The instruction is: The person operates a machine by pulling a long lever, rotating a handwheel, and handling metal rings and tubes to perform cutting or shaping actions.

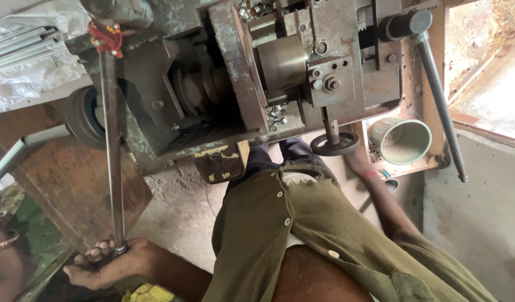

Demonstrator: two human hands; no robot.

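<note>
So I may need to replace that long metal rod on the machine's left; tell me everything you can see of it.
The long rod is a slim, round bar of dull grey, worn-looking metal. It runs almost straight from the green machine, where red cord is wrapped around its far end, to the near end gripped by the left hand. It looks straight, not bent, and crosses in front of a rusty brown panel.

This is a workshop. Above the left hand (109, 263) stands a big old metal machine (240, 78) with worn green paint, a hand wheel (334, 144) and long metal levers (112, 145). The concrete floor (179, 207) beside that hand is dusty, and a tin cup (401, 140) sits just above the right hand (359, 162).
</note>
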